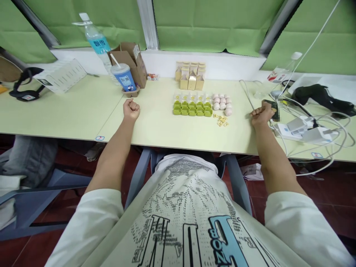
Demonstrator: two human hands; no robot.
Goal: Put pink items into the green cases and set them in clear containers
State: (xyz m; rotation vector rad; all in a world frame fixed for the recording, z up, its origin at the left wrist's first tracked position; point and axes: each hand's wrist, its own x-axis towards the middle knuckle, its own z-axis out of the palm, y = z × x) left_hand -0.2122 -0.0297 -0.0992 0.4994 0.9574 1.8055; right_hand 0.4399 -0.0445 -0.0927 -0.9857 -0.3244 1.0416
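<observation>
Green egg tray [192,109], long axis left-right, clear lid [192,98] away

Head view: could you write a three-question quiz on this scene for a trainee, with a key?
1. True or false: the pinkish-white balls sit inside the green tray.
2. Which is closest to the left hand?
A: the white chargers
B: the blue cup
C: the bottle with the red label
3. Fill in: seen from the person's seat, the small yellow boxes stand ___ the green tray.

Key:
1. False; they lie to the right of the tray, on the table.
2. B.
3. Behind (beyond it, on the wall side).
</observation>
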